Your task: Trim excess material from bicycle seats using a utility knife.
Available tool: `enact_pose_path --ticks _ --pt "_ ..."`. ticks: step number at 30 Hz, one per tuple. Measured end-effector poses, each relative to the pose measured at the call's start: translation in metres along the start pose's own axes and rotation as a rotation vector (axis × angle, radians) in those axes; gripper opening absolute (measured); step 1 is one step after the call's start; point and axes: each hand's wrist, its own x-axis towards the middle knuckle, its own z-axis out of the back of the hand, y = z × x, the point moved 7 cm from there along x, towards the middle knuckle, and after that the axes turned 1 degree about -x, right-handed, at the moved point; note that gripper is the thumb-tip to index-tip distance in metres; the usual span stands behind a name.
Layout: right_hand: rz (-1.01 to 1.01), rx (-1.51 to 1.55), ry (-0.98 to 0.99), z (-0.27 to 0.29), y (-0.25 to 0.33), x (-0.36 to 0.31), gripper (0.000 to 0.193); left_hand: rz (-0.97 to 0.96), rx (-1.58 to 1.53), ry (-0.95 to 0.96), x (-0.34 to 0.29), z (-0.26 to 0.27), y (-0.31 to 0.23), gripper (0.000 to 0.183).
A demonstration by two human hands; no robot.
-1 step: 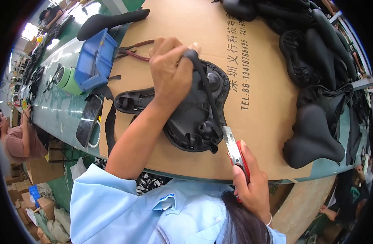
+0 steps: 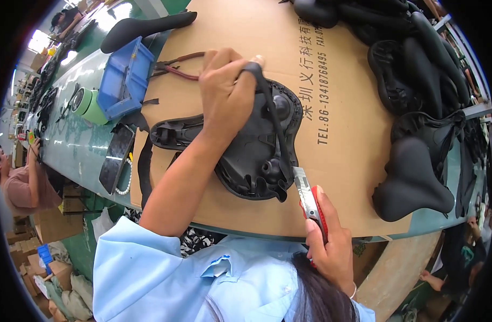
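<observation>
A black bicycle saddle [image 2: 240, 161] lies upside down on a sheet of cardboard [image 2: 342, 177], its ribbed underside showing. My left hand [image 2: 227, 88] is closed on a narrow black strip of cover material [image 2: 276, 121] above the saddle, pulled taut. The strip runs from my fist down to the saddle's near right edge. My right hand [image 2: 334, 249] grips a red-handled utility knife [image 2: 310, 203] with its blade out. The blade tip is at that same edge, by the strip's lower end; whether it touches the material I cannot tell.
Red-handled pliers [image 2: 176, 68] lie beyond my left wrist. To the left are a blue plastic bin [image 2: 122, 80], a green cup [image 2: 90, 106] and a dark phone-like slab [image 2: 117, 160]. Several black saddles [image 2: 412, 182] are heaped at the right. A person [image 2: 28, 185] is at the far left.
</observation>
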Motion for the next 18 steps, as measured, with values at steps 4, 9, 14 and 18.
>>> enact_pose_path --ticks 4,9,14,18 --pt "0.201 -0.194 -0.064 0.023 0.018 0.028 0.051 0.571 -0.293 0.094 -0.005 0.004 0.035 0.026" --pt "0.375 -0.677 0.196 0.066 0.012 0.103 0.048 0.907 -0.219 0.425 -0.068 0.033 0.009 0.033" --pt "0.367 -0.502 0.614 0.039 0.036 0.115 0.049 0.687 -0.607 0.578 -0.063 0.024 -0.021 0.046" --pt "0.426 -0.436 0.602 0.028 0.026 0.105 0.051 0.961 -1.014 0.375 -0.054 -0.009 -0.012 0.051"
